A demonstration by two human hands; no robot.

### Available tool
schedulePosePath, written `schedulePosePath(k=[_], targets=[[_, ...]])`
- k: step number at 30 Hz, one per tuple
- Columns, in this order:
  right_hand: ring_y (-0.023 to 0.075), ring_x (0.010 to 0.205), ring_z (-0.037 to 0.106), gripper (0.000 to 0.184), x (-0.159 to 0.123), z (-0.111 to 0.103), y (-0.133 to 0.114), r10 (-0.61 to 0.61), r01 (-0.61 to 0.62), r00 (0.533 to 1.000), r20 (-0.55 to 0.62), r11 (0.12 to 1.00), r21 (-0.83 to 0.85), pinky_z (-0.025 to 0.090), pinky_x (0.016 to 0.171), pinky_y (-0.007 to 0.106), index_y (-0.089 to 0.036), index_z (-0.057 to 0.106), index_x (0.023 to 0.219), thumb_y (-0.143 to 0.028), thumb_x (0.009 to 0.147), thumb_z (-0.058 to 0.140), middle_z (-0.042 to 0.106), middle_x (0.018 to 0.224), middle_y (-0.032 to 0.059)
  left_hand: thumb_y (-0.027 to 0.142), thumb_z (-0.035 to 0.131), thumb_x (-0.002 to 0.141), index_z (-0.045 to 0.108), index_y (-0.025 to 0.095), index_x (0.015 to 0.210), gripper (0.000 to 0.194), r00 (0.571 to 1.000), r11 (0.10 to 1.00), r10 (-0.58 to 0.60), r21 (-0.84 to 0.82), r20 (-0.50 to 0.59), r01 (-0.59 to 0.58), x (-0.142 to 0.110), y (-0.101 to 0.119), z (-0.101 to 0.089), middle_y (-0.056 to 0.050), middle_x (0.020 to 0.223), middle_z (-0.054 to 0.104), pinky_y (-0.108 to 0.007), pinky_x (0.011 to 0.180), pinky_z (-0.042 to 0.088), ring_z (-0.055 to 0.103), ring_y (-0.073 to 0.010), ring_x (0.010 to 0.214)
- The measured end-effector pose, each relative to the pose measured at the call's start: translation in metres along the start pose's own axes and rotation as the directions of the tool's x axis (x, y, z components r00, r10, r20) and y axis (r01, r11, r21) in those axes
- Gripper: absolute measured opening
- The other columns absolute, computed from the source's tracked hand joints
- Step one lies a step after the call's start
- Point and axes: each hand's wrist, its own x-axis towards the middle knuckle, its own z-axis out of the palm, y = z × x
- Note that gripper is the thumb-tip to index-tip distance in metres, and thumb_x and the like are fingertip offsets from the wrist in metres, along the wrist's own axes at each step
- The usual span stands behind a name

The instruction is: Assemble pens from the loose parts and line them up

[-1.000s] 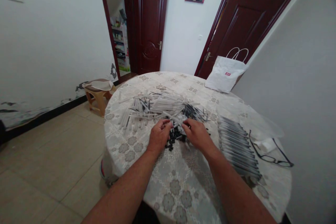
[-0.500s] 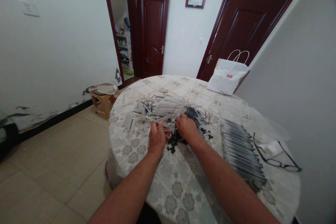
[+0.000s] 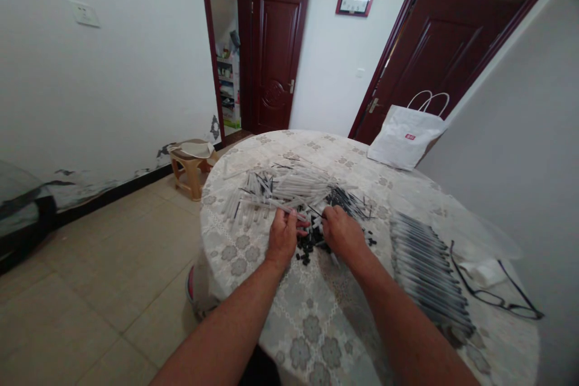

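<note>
My left hand [image 3: 282, 237] is closed on a pale pen barrel [image 3: 284, 207], which slants out past its fingers. Pinched in my right hand [image 3: 342, 231] is a thin black pen refill [image 3: 315, 211], its end pointing towards the barrel. Below and between the hands lie small black caps [image 3: 306, 251], partly covered by my right hand. Just beyond is a heap of whitish pen barrels [image 3: 301, 184]. Dark refills [image 3: 347, 200] are bunched behind my right hand.
A row of pens [image 3: 427, 268] in clear plastic lies to the right, beside eyeglasses [image 3: 493, 300]. Towards the table's back right stands a white paper bag [image 3: 404, 139]. The round table [image 3: 312, 325] has a flowered cloth. A stool [image 3: 187, 172] stands left.
My right hand went to the dark refills and came back towards my left hand with one. The left hand now holds a barrel. The view has swung left.
</note>
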Motion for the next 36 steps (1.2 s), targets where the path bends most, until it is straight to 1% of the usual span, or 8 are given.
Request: schedulePosePath(k=[3, 6, 9, 11, 14, 18, 32, 36], targets=[[0.0216, 0.094, 0.064, 0.016, -0.008, 0.005, 0.012, -0.012, 0.045, 0.988, -0.154, 0.976, 0.212, 0.046, 0.082, 0.030, -0.018, 0.063, 0.101, -0.024, 0.098, 0.049, 0.065, 0.101, 0.0102, 0.054, 0.060, 0.091, 0.050, 0.021, 0.101, 0.036, 0.997, 0.997, -0.039, -0.068, 0.062, 0.043, -0.003, 0.002, 0.003, -0.007, 0.092, 0.073, -0.032, 0.057, 0.061, 0.076, -0.0232, 0.077], [0.0217, 0.086, 0.063, 0.015, -0.013, 0.013, 0.021, 0.123, 0.039, 0.955, -0.271, 0.851, 0.523, 0.048, 0.081, 0.032, -0.018, 0.063, 0.096, -0.028, 0.095, 0.053, 0.067, 0.092, 0.0080, 0.050, 0.065, 0.088, 0.049, 0.020, 0.102, 0.036, 0.988, 0.982, -0.102, -0.147, 0.114, 0.119, -0.005, 0.004, 0.004, -0.008, 0.095, 0.074, -0.031, 0.059, 0.061, 0.077, -0.0239, 0.079], [0.0187, 0.068, 0.062, 0.019, -0.019, 0.020, 0.022, 0.308, -0.020, 0.936, -0.171, 0.530, 0.848, 0.049, 0.066, 0.030, -0.020, 0.062, 0.095, -0.038, 0.091, 0.061, 0.067, 0.080, 0.0029, 0.046, 0.070, 0.086, 0.050, 0.020, 0.102, 0.036, 0.974, 0.952, -0.162, -0.234, 0.155, 0.196, -0.005, 0.006, 0.005, -0.009, 0.098, 0.075, -0.031, 0.062, 0.061, 0.077, -0.0244, 0.082], [0.0161, 0.058, 0.060, 0.023, -0.023, 0.022, 0.018, 0.323, -0.042, 0.944, -0.063, 0.307, 0.951, 0.047, 0.056, 0.027, -0.020, 0.061, 0.095, -0.041, 0.087, 0.066, 0.067, 0.074, 0.0006, 0.044, 0.073, 0.085, 0.051, 0.020, 0.102, 0.037, 0.963, 0.923, -0.195, -0.297, 0.183, 0.244, -0.005, 0.009, 0.005, -0.009, 0.100, 0.076, -0.032, 0.065, 0.061, 0.078, -0.0248, 0.085], [0.0119, 0.046, 0.052, 0.027, -0.028, 0.023, 0.011, 0.297, -0.056, 0.955, 0.012, 0.141, 0.988, 0.040, 0.045, 0.023, -0.019, 0.063, 0.097, -0.042, 0.086, 0.070, 0.064, 0.064, -0.0029, 0.040, 0.078, 0.082, 0.052, 0.020, 0.101, 0.038, 0.945, 0.879, -0.238, -0.363, 0.227, 0.308, -0.006, 0.014, 0.004, -0.010, 0.102, 0.076, -0.033, 0.069, 0.062, 0.078, -0.0256, 0.088], [0.0104, 0.044, 0.049, 0.027, -0.031, 0.022, 0.007, 0.275, -0.018, 0.962, -0.008, 0.095, 0.995, 0.037, 0.042, 0.020, -0.018, 0.066, 0.100, -0.042, 0.088, 0.070, 0.061, 0.057, -0.0043, 0.037, 0.079, 0.082, 0.053, 0.019, 0.100, 0.036, 0.922, 0.845, -0.266, -0.392, 0.283, 0.364, -0.007, 0.018, 0.004, -0.009, 0.104, 0.076, -0.035, 0.074, 0.063, 0.078, -0.0248, 0.089], [0.0122, 0.060, 0.057, 0.027, -0.032, 0.029, 0.007, 0.209, -0.012, 0.978, -0.030, 0.199, 0.980, 0.045, 0.055, 0.022, -0.019, 0.071, 0.098, -0.041, 0.083, 0.074, 0.069, 0.075, 0.0000, 0.032, 0.077, 0.087, 0.056, 0.019, 0.099, 0.028, 0.890, 0.800, -0.268, -0.430, 0.368, 0.418, -0.010, 0.018, 0.002, -0.008, 0.107, 0.075, -0.039, 0.081, 0.063, 0.077, -0.0219, 0.089], [0.0104, 0.058, 0.056, 0.041, -0.032, 0.029, 0.008, 0.200, -0.038, 0.979, 0.034, 0.019, 0.999, 0.042, 0.048, 0.021, -0.021, 0.067, 0.112, -0.044, 0.080, 0.076, 0.072, 0.097, 0.0035, 0.029, 0.078, 0.085, 0.055, 0.019, 0.099, 0.029, 0.902, 0.784, -0.260, -0.470, 0.344, 0.405, -0.009, 0.017, 0.001, -0.007, 0.106, 0.075, -0.043, 0.087, 0.062, 0.076, -0.0213, 0.090]])
